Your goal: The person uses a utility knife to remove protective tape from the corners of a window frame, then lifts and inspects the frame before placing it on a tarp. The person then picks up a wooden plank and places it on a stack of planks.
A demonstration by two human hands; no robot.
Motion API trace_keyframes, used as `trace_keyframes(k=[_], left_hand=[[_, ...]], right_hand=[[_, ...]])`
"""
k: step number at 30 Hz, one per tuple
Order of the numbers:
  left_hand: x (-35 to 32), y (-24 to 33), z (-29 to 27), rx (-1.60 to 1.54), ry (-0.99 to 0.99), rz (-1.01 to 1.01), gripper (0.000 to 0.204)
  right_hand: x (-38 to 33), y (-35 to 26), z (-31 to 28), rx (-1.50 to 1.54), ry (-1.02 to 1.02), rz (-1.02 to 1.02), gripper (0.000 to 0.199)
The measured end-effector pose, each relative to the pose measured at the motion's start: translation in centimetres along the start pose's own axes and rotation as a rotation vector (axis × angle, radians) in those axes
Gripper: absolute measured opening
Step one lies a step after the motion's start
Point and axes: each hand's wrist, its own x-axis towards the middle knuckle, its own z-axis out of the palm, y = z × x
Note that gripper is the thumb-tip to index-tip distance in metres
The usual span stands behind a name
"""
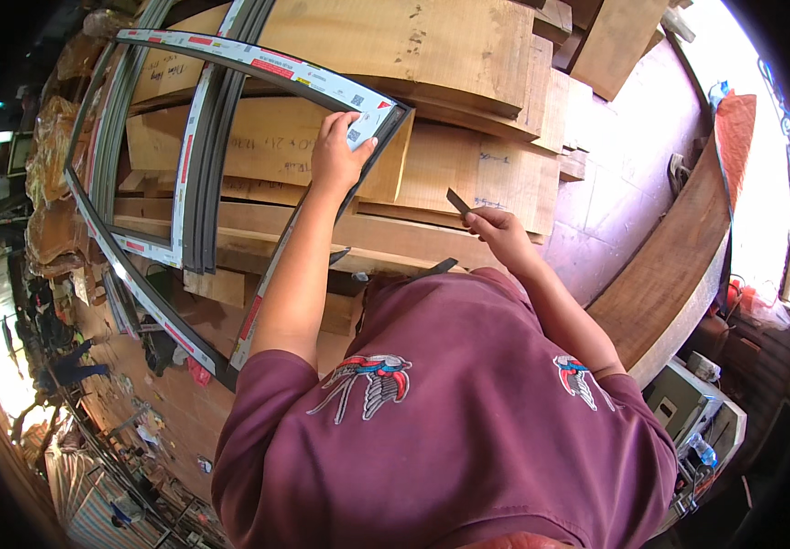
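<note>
My right hand pinched one dark, flat, metal-looking strip; leftward, my left hand grasped one white-faced, rectangular, metal-looking frame, seemingly best held steady.

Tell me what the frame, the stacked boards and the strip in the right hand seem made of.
Frame: probably metal, possibly plastic; smooth dark edges beside pale printed film. Stacked boards: wood, seemingly unvarnished; tan, grainy faces. Strip: perhaps metal; dark, flat, too small to tell.
</note>
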Motion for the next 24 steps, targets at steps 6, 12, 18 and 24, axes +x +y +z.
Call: trace_keyframes(k=[6,12,18,24], left_hand=[[0.0,-0.3,0.4,-0.018,0.028,0.028,0.048],[-0.1,1.4,0.3,0.236,0.004,-0.011,0.05],[1.0,2.4,1.9,0.351,0.086,0.195,0.049],[4.6,2.9,3.2,0.384,0.154,0.341,0.038]], right_hand=[[1.1,-0.4,0.9,-0.046,0.006,-0.041,0.034],[0.8,0.6,2.0,-0.066,-0.021,0.004,0.037],[0.5,0.1,1.7,-0.143,0.005,0.024,0.037],[0.6,-0.9,1.7,-0.163,0.017,-0.01,0.034]])
